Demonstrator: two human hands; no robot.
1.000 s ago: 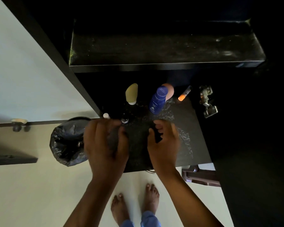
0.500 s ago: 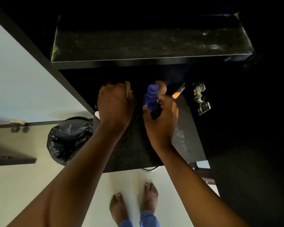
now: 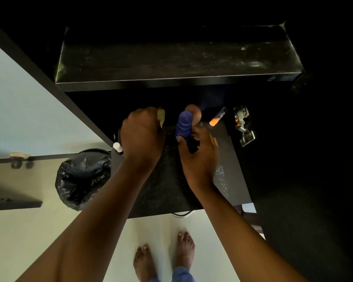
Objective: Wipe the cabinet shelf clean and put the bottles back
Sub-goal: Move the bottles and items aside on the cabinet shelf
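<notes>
A dark, smeared upper shelf [image 3: 177, 58] spans the cabinet with nothing on it. Below it, on the dark lower shelf [image 3: 228, 159], my left hand [image 3: 142, 135] is closed around a pale yellow bottle [image 3: 161, 117], mostly hidden by my fingers. My right hand [image 3: 200, 155] grips the base of an upright blue bottle [image 3: 184, 125] and also has a dark cloth [image 3: 192, 145] bunched under its fingers. A peach round-topped bottle [image 3: 195, 115] stands just behind the blue one. A small orange-tipped tube [image 3: 217, 118] lies to the right.
A bin with a black liner [image 3: 84, 178] stands on the floor at the left, beside a small white cap [image 3: 117, 146] at the shelf's edge. A metal door hinge [image 3: 242, 127] is fixed at the right. A white door panel [image 3: 19, 110] is at the left; my bare feet are below.
Both hands left the dark cloth at the shelf's front and reached back to the bottles. My left hand closed on the yellow bottle, my right on the blue one.
</notes>
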